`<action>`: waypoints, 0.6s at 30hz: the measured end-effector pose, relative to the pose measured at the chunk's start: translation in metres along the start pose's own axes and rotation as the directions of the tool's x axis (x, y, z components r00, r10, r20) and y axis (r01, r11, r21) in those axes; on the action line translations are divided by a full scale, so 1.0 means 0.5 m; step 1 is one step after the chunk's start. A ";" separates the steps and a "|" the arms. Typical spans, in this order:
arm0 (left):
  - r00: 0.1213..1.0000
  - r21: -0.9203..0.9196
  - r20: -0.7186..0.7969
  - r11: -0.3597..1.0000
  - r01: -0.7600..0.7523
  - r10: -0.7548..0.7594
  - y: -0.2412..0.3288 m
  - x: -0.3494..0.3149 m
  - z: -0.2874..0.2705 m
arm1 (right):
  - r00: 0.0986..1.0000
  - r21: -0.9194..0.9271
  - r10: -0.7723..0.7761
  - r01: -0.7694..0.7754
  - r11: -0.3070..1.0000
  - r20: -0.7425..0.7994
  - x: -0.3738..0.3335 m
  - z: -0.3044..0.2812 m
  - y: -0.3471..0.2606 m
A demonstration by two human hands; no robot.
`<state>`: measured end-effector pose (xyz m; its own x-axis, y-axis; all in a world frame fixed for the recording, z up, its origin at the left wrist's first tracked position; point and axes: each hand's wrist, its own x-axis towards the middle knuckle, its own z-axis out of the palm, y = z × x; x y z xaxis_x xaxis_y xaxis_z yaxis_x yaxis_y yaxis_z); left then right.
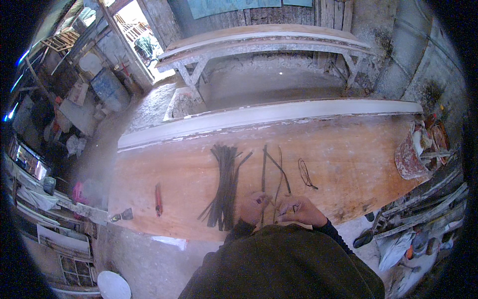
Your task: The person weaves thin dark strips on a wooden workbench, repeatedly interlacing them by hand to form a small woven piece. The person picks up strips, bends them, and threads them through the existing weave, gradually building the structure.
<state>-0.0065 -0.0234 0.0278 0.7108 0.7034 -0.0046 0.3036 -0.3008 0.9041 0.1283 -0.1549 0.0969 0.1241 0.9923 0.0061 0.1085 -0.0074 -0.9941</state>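
Observation:
Both my hands are close together at the table's near edge, in front of my body. My left hand [253, 207] has its fingers curled in around a thin strip. Close beside it, my right hand [302, 211] is pinched on a thin strip too; the strip ends between the hands are too small to make out fully. A few dark loose strips [264, 167] stretch away from my hands across the wood, some crossing. Left of them lies a thick bundle of long dark flat strips [225, 187], splayed at both ends.
Eyeglasses, or a thin dark loop like them [304, 174], lie right of the strips. On the wooden table's [348, 154] left are a red cutter-like tool [158, 200] and a scraper [122, 215]. A stained bucket [412, 154] stands far right. Beyond is a long bench [264, 44].

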 end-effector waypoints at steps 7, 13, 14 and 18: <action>0.938 -0.142 0.245 0.966 -0.218 0.247 -0.029 0.002 0.013 | 0.880 -0.235 -0.036 -0.087 0.968 -0.474 0.017 -0.008 0.063; 0.749 -0.637 0.429 0.757 -0.146 0.505 -0.059 -0.027 0.084 | 0.694 -0.449 -0.198 -0.200 0.871 -0.693 0.040 -0.006 0.116; 0.674 -0.560 0.423 0.759 -0.331 0.606 -0.027 -0.013 0.066 | 0.666 -0.470 -0.241 -0.186 0.863 -0.706 0.044 -0.008 0.135; 0.661 -0.707 0.539 0.707 0.018 0.522 0.039 -0.036 0.047 | 0.663 -0.494 -0.292 -0.136 0.859 -0.689 0.053 -0.014 0.157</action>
<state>0.0015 -0.0567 0.0354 0.9703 -0.0389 0.2386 -0.2213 0.2547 0.9414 0.1473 -0.1304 0.0197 0.7305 0.5746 0.3691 0.5637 -0.2022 -0.8008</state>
